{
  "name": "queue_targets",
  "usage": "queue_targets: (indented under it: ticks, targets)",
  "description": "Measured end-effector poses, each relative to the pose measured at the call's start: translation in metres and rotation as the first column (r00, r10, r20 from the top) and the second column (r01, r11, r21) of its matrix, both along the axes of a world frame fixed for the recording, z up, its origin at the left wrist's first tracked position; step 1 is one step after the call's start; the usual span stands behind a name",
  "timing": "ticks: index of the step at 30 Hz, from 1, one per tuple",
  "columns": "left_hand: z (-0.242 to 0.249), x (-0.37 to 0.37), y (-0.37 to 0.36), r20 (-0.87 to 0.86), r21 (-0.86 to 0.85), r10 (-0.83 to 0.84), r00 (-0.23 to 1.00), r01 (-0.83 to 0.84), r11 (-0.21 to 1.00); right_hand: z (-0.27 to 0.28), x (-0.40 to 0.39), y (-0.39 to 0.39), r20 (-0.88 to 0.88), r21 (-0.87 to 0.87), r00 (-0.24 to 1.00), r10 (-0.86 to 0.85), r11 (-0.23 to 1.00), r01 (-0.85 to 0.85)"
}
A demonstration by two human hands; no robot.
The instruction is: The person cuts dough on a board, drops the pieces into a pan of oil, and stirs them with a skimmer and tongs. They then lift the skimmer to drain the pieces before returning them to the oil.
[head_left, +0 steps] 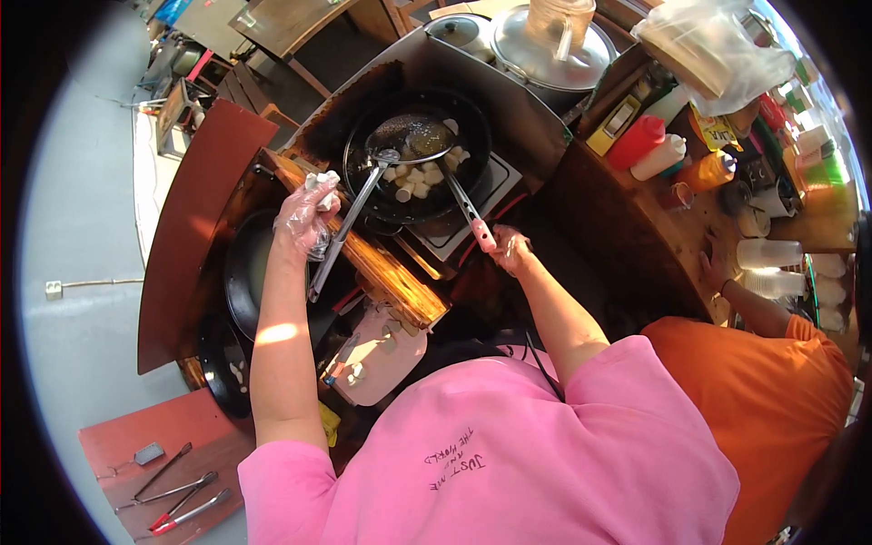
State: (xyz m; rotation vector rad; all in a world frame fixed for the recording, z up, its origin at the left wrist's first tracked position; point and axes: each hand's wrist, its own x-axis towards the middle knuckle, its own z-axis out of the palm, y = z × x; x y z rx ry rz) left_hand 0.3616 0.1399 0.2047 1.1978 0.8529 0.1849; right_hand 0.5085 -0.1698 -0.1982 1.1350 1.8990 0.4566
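Observation:
My left hand [307,218], in a clear plastic glove, is closed around several small white food pieces [322,185] beside the wok's left rim. My right hand [510,250] grips the pink handle of a metal skimmer [461,195], whose head dips into the wok, partly hidden in the oil. In the black wok [477,123], white chunks [418,182] lie in bubbling oil toward the near side. A pair of metal tongs [354,213] slants across the wok's rim and down past my left hand.
The wok stands on a stove [498,186] behind a metal splash guard [536,113]. Lidded pots [559,64] stand beyond it. Sauce bottles [658,156] line the right counter, near a person in orange [740,391]. More tongs [186,490] lie on the red board [104,445] at lower left.

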Motion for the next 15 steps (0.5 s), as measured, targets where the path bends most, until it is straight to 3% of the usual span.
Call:
queue_targets:
  ticks: [1,2,3,4,5,9,12,14,15]
  targets:
    - [0.000,0.000,-0.002,0.013,0.003,0.017,1.000,-0.017,1.000,0.004,0.002,0.000,-0.571,-0.178,0.760,-0.312,0.950,0.257]
    - [0.000,0.000,-0.003,0.018,0.001,0.023,1.000,-0.023,1.000,0.008,0.002,-0.003,-0.566,-0.179,0.764,-0.309,0.951,0.252]
    - [-0.001,0.000,-0.004,0.027,-0.018,0.020,0.999,-0.019,1.000,0.035,-0.003,-0.005,-0.849,-0.423,-0.056,-0.525,0.614,0.667]
    - [-0.002,-0.001,-0.004,0.034,-0.037,0.017,0.999,-0.016,0.999,0.064,-0.011,-0.007,-0.580,-0.810,-0.806,-0.116,0.182,0.557]
    - [-0.004,-0.002,-0.004,0.035,-0.040,0.024,0.999,-0.023,0.999,0.090,-0.016,-0.007,0.004,-0.999,-0.827,0.562,0.032,0.016]
    - [-0.010,-0.002,-0.003,0.027,-0.057,0.018,0.999,-0.016,0.998,0.139,-0.023,-0.002,-0.180,-0.984,-0.828,0.532,-0.105,0.146]
    - [-0.012,-0.001,-0.001,0.032,-0.051,0.010,0.999,-0.009,0.999,0.140,-0.016,-0.013,-0.066,-0.998,-0.877,0.476,-0.031,0.058]
    - [-0.010,0.000,-0.002,0.041,-0.048,0.005,0.999,-0.003,0.999,0.117,-0.013,-0.019,0.149,-0.981,-0.835,0.530,0.183,-0.059]
    - [-0.008,0.000,-0.005,0.050,-0.053,0.013,0.999,-0.010,0.999,0.126,-0.010,-0.019,0.147,-0.981,-0.835,0.530,0.185,-0.055]
